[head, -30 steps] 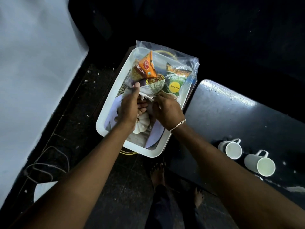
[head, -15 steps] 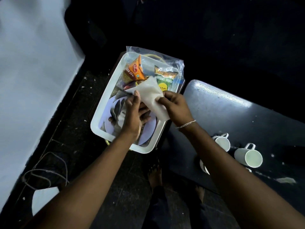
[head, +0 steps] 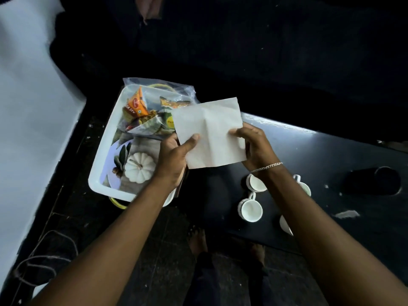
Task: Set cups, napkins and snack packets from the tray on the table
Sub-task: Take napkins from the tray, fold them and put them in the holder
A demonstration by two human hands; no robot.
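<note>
Napkin [head: 209, 133]: white, unfolded to a flat square with a centre crease, held up in the air between the tray and the worktop, tilted slightly. It overlaps the tray's right edge and the worktop's left end in view, touching neither as far as can be seen.

Left hand [head: 172, 160]: grip pinched on the napkin's lower left edge, thumb on the front face, fingers behind. Right hand [head: 254, 146]: grip pinched on the napkin's right edge, thumb on front, fingers behind. A chain bracelet [head: 267, 167] sits on the right wrist.

Tray [head: 103, 151]: white plastic, rectangular, left of the worktop. At the far end sits a clear plastic bag [head: 159, 89] holding snack packets: an orange one [head: 136, 104] and a green and yellow one [head: 167, 122], partly hidden behind the napkin. At the near end is a picture of a white pumpkin [head: 139, 166] with leaves; whether it is printed on a plate or a liner cannot be told.

Worktop [head: 331, 164]: dark, glossy. White cups stand on it under the right forearm: one [head: 250, 208] fully visible with its handle towards the far side, another [head: 256, 183] just beyond it, and two more [head: 303, 186] [head: 284, 225] partly hidden by the arm.

Floor [head: 136, 250]: dark. Bare feet [head: 198, 239] are visible below, and a cable [head: 42, 259] lies at lower left.
</note>
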